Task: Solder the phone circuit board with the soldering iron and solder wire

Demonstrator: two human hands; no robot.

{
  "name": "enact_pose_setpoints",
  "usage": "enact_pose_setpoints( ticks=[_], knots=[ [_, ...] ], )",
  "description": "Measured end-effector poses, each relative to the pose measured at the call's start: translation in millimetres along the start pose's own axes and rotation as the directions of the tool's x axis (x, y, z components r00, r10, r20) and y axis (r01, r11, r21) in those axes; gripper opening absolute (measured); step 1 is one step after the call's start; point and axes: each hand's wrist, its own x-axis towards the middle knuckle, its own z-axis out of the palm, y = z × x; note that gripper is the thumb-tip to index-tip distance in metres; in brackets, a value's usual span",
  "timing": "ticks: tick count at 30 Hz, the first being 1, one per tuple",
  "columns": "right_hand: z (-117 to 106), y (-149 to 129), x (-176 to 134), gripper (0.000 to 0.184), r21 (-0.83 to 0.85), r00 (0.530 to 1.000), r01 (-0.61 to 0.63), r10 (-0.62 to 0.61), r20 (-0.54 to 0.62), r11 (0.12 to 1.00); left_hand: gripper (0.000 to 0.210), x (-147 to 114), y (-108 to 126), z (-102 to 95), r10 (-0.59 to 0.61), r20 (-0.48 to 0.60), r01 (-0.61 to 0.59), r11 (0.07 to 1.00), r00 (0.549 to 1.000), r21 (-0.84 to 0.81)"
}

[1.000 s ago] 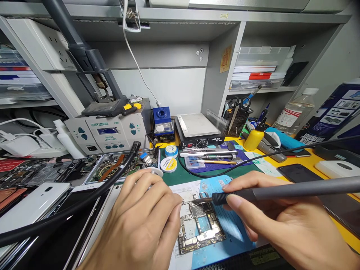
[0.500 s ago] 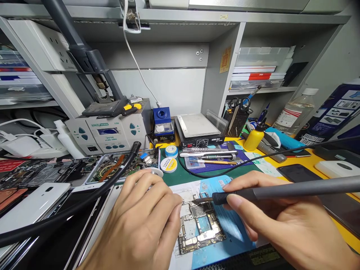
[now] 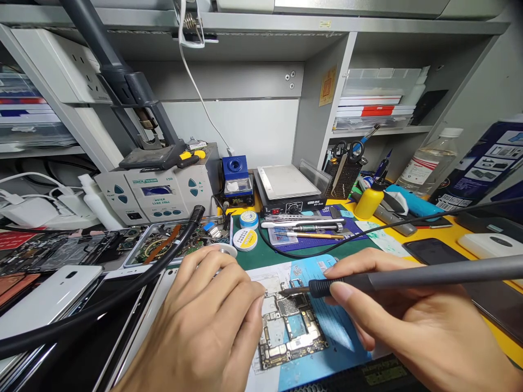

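Observation:
My right hand grips a dark grey soldering iron, held almost level. Its pointed tip is at the upper part of a phone logic board; I cannot tell whether it touches. The board lies flat on a blue-and-white printed sheet. Left of the board, my left hand is closed with its fingers curled, the thumb side beside the board's edge. Behind those fingers shows part of a white-rimmed spool, which looks like solder wire; the grip on it is mostly hidden.
A thick black hose crosses the left side above several phones. Behind stand a hot-air station, a soldering tip cleaner and a heating plate. The black iron cable arcs over tweezers and a yellow bottle.

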Motion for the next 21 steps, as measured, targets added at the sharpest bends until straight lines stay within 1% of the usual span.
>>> enact_pose_setpoints(
  ticks=[7,12,18,21],
  knots=[
    [-1.3,-0.6,-0.2,0.014,-0.011,1.000,0.026,-0.026,0.000,1.000,0.012,-1.1,-1.9,-0.2,-0.009,0.007,0.009,1.000,1.000,0.000],
    [-1.3,0.9,-1.9,0.014,-0.009,1.000,0.006,-0.006,-0.009,1.000,0.012,-4.8,-1.9,-1.8,-0.024,0.047,0.024,1.000,0.999,0.001],
    [-1.4,-1.5,-1.2,0.018,-0.014,1.000,-0.011,0.011,0.015,1.000,0.014,-4.1,-3.3,-1.7,-0.021,0.063,0.021,1.000,0.998,-0.004],
    [-0.7,-1.5,0.4,0.019,-0.001,1.000,-0.028,0.028,0.008,1.000,0.014,-2.7,-3.7,-1.3,-0.018,0.053,0.018,1.000,0.998,-0.003]
  ],
)
